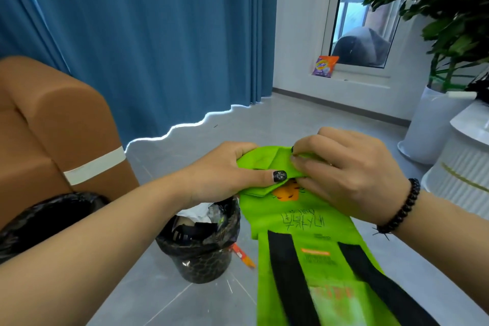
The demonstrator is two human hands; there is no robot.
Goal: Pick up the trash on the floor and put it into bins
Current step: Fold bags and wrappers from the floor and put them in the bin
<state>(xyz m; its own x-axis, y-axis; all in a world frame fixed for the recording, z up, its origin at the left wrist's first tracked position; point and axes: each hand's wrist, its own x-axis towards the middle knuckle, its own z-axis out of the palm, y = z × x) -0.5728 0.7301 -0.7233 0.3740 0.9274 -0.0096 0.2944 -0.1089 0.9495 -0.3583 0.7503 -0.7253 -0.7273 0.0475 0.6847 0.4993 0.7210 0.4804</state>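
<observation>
A bright green fabric bag [304,235] with black straps and an orange print hangs in front of me, held up by its far end. My left hand [225,174] grips its folded top edge from the left. My right hand [344,169] pinches the same fold from the right, a black bead bracelet on the wrist. Just below my left hand stands a small bin [201,254] lined with a black bag, with white paper and dark scraps inside. An orange wrapper [244,255] lies on the floor beside that bin.
A second black-lined bin [45,214] sits at the left, against a brown sofa [53,124]. A blue curtain [148,34] hangs behind. A purple-orange packet [325,66] leans by the window. A white plant pot [434,124] and white ribbed stand [465,174] are on the right.
</observation>
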